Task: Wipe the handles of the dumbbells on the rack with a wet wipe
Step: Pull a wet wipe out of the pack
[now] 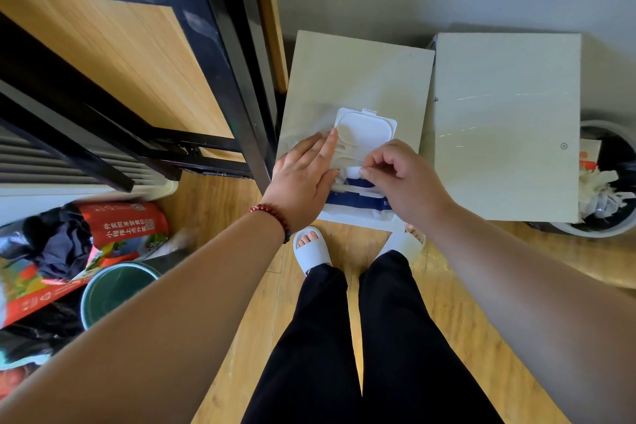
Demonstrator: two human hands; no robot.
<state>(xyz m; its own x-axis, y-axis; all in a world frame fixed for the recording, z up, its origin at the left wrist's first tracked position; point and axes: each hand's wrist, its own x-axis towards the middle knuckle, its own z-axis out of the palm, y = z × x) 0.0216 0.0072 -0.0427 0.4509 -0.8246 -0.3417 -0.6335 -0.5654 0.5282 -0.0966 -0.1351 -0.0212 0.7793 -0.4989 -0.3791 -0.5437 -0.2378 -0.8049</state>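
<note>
Head view: a pale box (358,72) carries the soft pack of wipes (354,206), lid (364,126) flipped up. The left hand (303,175) lies flat, pinning it; the right hand (402,179) pinches the wet wipe (351,171) at the opening. It is probably limp, light and easily torn, so take a corner.

One wide-angle camera rides on my head, looking steeply down and slightly forward. My arms enter from the lower corners. My left grip (303,179) and right grip (402,175) meet near mid-frame at the wet wipe pack (364,129), with my legs and the wood floor (347,237) straight below.
</note>
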